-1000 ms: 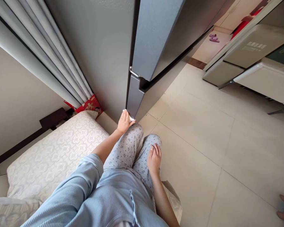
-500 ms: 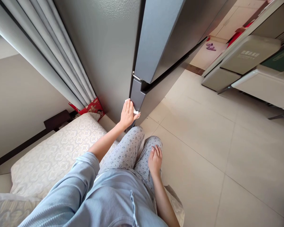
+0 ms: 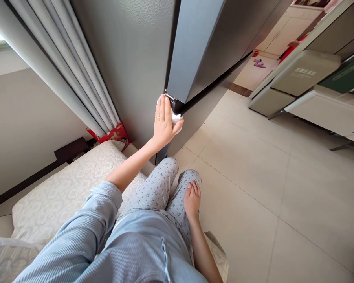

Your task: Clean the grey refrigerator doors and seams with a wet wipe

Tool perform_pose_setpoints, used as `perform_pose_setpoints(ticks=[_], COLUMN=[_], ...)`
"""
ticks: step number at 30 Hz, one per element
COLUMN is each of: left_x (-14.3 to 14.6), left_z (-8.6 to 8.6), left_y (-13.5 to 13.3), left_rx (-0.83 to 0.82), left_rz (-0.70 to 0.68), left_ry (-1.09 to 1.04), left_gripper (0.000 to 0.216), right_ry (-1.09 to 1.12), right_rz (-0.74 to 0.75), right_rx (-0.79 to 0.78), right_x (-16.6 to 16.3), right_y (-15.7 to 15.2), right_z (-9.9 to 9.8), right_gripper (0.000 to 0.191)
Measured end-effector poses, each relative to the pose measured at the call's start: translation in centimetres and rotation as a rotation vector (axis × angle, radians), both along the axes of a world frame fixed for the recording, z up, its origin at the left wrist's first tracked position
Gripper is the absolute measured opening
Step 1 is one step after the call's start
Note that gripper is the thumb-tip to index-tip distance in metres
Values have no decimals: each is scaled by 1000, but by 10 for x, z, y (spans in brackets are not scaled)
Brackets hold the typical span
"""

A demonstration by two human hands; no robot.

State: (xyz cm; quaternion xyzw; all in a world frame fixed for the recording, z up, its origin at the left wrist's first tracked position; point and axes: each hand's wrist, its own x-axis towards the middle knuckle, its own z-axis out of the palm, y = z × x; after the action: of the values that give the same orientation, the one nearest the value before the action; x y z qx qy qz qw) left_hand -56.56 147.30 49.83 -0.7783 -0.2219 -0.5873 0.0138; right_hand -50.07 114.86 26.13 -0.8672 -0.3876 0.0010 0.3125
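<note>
My left hand (image 3: 165,120) presses a crumpled white tissue (image 3: 176,119) against the lower end of a dark grey refrigerator door (image 3: 196,51), just under a small metal hinge (image 3: 170,96). The tissue shows past my fingers on the right side of the hand. A ring sits on one finger. My right hand (image 3: 192,200) rests on my right thigh (image 3: 182,204), on floral pyjama trousers, and holds nothing.
Grey curtains (image 3: 61,63) hang left of the refrigerator's textured side (image 3: 129,67). A quilted pale mattress (image 3: 67,192) and a red packet (image 3: 113,134) lie at lower left. Beige floor tiles (image 3: 238,177) spread right, toward white storage drawers (image 3: 330,106).
My left hand has slid up the refrigerator with the tissue, from near the base to just below the hinge. My right hand stays on my thigh.
</note>
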Motion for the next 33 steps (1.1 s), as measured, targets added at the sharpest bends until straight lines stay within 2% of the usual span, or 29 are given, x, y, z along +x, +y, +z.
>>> perform_pose_setpoints(ticks=[3, 5, 18, 23, 27, 33], left_x=[4, 5, 11, 6, 2, -3], left_z=[11, 11, -27, -52, -78, -118], left_y=[0, 0, -5, -12, -13, -14], left_rx=[-38, -37, -90, -205, -206, -264], left_rz=[-23, -37, -46, -7, 44, 27], left_ry=[-37, -62, -104, 2, 57, 120], left_gripper=[86, 85, 83, 88, 90, 92], right_ry=[4, 2, -11, -5, -7, -17], right_rz=[-6, -11, 1, -3, -7, 2], right_rx=[-3, 10, 19, 18, 18, 16], right_x=[-1, -1, -1, -2, -3, -2], right_y=[0, 0, 2, 2, 3, 3], right_z=[1, 1, 2, 2, 4, 6], right_gripper=[78, 78, 72, 70, 69, 66])
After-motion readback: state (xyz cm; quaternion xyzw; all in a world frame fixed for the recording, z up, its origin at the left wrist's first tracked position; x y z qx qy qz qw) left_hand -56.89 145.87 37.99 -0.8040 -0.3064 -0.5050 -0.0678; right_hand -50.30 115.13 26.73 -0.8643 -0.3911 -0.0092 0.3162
